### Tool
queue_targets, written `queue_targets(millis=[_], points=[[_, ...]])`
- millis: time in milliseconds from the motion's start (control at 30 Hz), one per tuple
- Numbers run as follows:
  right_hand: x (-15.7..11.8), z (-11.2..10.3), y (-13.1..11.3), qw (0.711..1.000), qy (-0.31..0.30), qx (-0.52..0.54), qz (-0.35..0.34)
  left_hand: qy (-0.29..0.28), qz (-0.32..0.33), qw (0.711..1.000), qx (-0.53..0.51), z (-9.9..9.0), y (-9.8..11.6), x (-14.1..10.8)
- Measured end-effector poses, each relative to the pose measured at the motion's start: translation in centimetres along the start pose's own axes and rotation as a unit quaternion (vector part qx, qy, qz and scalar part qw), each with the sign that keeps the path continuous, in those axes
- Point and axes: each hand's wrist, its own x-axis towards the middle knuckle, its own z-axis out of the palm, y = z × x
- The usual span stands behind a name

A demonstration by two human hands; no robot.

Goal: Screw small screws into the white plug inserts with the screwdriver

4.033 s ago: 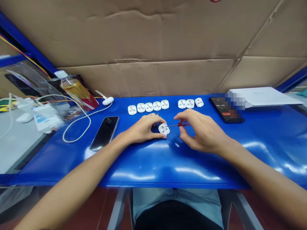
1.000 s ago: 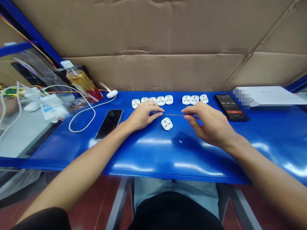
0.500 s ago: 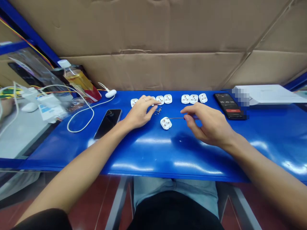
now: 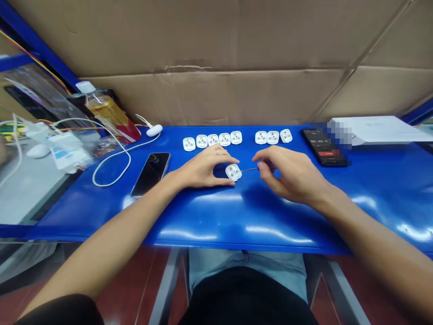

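The left hand [image 4: 203, 169] clamps a light, slippery plastic plug body [image 4: 233, 172] by its edges, at twelve o'clock on the bench; the right hand [image 4: 291, 175] pinches a slim screwdriver [image 4: 252, 169], its shaft reaching the plug from three o'clock.

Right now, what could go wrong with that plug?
The thin screwdriver shaft in the right hand points at the white plug housing that the left hand steadies; a slip could jab that hand. The housing sits on a glossy blue bench top, so it might skid. The row of plug housings lies just beyond the left hand and could get knocked.
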Motion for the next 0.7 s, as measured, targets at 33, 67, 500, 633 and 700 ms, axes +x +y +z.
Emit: queue_targets(millis=[33,67,500,633,700], points=[[0.01,0.00,0.03,1.000,-0.001,0.000,0.002,-0.002,-0.001,1.000,0.000,0.03,-0.03,0.01],[0.02,0.01,0.05,1.000,-0.002,0.000,0.003,-0.003,-0.005,1.000,0.001,0.04,-0.05,0.03],[-0.18,0.53,0.00,0.999,0.002,-0.024,0.036,-0.008,-0.025,1.000,0.000,0.25,-0.07,0.14],[-0.22,0.66,0.04,0.998,0.020,-0.029,0.050,-0.004,-0.016,1.000,-0.001,0.28,-0.20,0.15],[-0.23,0.68,0.07,0.998,0.024,-0.039,0.054,-0.004,-0.017,1.000,0.003,0.28,-0.23,0.16]])
